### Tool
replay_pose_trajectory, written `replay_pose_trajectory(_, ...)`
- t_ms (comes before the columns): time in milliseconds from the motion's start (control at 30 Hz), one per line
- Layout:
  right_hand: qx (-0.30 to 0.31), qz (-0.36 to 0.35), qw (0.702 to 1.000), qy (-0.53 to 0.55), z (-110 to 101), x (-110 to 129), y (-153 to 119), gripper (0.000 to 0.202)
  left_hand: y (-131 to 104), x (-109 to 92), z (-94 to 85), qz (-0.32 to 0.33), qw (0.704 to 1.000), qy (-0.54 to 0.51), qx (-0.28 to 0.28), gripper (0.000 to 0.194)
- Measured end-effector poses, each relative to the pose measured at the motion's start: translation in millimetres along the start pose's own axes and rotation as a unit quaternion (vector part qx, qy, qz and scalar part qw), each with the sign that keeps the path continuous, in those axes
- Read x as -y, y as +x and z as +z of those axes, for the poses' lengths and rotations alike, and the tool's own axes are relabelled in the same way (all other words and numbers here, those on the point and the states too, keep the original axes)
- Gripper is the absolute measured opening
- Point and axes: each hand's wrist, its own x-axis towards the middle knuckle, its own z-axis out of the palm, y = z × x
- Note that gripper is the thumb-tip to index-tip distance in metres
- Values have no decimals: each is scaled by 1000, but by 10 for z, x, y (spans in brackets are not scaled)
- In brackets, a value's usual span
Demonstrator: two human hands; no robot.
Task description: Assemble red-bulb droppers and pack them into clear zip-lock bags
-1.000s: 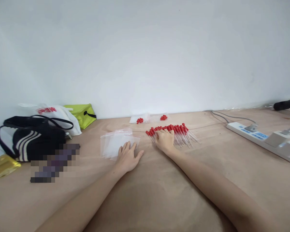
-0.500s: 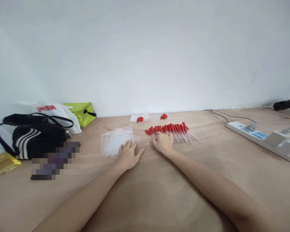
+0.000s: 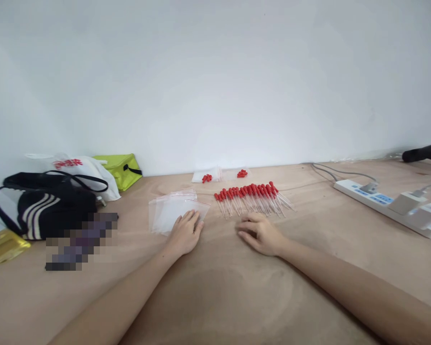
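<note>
My left hand (image 3: 185,233) lies with its fingers stretched out over the right edge of a fanned stack of clear zip-lock bags (image 3: 165,216). My right hand (image 3: 263,235) hovers at or just above the tabletop, its fingers curved but apart and nothing in them. Just beyond it lies a row of droppers (image 3: 253,190) with red bulbs and thin clear tubes, bulbs away from me. Behind that row, two flat zip-lock bags rest side by side, with small red bulbs (image 3: 207,178) at the left one and more red bulbs (image 3: 242,173) at the right one.
At the left are a black bag (image 3: 53,206) with white stripes, a white plastic bag (image 3: 109,184), a lime-green bag (image 3: 124,165), a yellow packet (image 3: 7,245) and a blurred-out item. A power strip (image 3: 366,196) with plugs and cables is at the right. The wall borders the wooden table.
My right hand has drawn back from the dropper row toward me and to the right, and its fingers have come apart. My left hand stays on the bags, its thumb closer in.
</note>
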Motion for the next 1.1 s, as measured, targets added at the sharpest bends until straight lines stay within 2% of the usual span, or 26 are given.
replay_pose_trajectory(67,39,-32,998,23,-100,-4,-135,32,4,-6,7,-3,1000,5,1,47)
replay_pose_trajectory(200,91,-25,995,36,-200,-40,-255,40,10,-28,0,9,1000,18,-12,44)
replay_pose_trajectory(367,97,-5,994,47,-165,-84,-230,40,12,-22,-62,50,996,60,-38,30)
replay_pose_trajectory(500,91,-7,995,43,-144,-100,-223,39,-4,-17,-119,37,994,89,-41,27)
replay_pose_trajectory(600,85,-6,995,54,-147,-98,-229,39,-75,-69,-133,67,990,64,-102,27)
replay_pose_trajectory(667,71,6,995,66,-153,-92,-231,38,-164,-137,-134,139,976,-3,-167,30)
replay_pose_trajectory(700,64,16,995,71,-156,-88,-231,38,-217,-176,-135,180,966,-42,-179,31)
replay_pose_trajectory(733,58,25,995,77,-158,-86,-231,39,-271,-215,-140,219,959,-76,-165,33)
replay_pose_trajectory(833,49,32,994,89,-165,-83,-232,39,-404,-300,-180,293,948,-119,-44,36)
replay_pose_trajectory(900,47,19,994,95,-168,-85,-234,37,-445,-318,-221,297,947,-112,45,41)
replay_pose_trajectory(967,52,-1,994,97,-171,-87,-235,35,-450,-312,-254,290,946,-98,107,44)
replay_pose_trajectory(1100,69,-35,992,98,-185,-73,-226,33,-423,-287,-268,294,943,-84,134,45)
